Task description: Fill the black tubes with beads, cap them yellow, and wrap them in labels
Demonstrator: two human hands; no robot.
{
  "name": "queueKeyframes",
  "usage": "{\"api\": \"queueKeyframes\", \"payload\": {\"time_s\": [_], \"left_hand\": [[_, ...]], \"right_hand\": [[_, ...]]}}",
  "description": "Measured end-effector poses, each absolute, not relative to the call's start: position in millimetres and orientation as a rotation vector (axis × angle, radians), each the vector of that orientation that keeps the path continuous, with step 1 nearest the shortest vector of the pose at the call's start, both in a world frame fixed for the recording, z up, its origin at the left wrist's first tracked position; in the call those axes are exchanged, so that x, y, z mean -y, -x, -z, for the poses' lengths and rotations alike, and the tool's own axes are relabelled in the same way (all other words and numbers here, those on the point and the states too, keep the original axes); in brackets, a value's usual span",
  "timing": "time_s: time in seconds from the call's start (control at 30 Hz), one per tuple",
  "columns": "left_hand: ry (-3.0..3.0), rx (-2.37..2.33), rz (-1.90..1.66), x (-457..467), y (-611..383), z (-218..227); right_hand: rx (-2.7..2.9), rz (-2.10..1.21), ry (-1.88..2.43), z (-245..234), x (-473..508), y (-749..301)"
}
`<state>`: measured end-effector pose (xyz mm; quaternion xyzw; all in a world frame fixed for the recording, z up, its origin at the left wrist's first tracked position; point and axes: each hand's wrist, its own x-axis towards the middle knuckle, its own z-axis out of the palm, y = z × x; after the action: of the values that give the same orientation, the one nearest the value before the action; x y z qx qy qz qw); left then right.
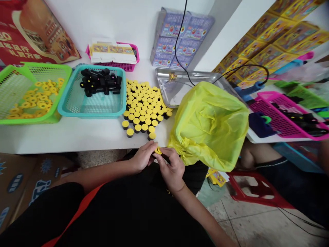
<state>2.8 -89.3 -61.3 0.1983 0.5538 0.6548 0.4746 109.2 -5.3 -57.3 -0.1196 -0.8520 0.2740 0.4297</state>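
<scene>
- Okay, we're looking down at the front edge of a white table (64, 137), and the action is right here, with both hands close together just off that edge.
- We see the left hand (142, 157) reaching in from the left, its fingers (151, 148) pressed toward the middle.
- We see the right hand (171, 168) meeting it, with its fingertips (164, 152) curled over from the other side.
- We've got a small yellow ring (158, 151) clamped between the two hands, partly hidden by the fingers, just off the table's edge.
- Straight ahead, we have a big cluster of upright black cylinders with yellow tops (144, 106) standing on the table, the nearest just beyond the hands.
- Over to the left, we spot a teal basket (91, 115) holding black cylinders (99, 81), right beside a green basket (38, 118) full of loose yellow rings (34, 99).
- Further back, we find a pink basket (133, 51) with printed cards (112, 51) and stacked purple boxes (181, 39).
- To the right, we have a yellow plastic bag (209, 125) slumped just beside the right hand, in front of a steel tray (169, 96).
- Out past that, we catch a magenta basket (280, 120) and another person's leg (257, 154).
</scene>
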Motion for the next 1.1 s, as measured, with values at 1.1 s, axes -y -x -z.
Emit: {"api": "queueKeyframes", "payload": {"time_s": [1.1], "left_hand": [[-0.45,-3.157,-1.169,236.3,267.6,-34.7]], "right_hand": [[2.352,0.197,0.414,100.3,-59.0,-80.0]]}}
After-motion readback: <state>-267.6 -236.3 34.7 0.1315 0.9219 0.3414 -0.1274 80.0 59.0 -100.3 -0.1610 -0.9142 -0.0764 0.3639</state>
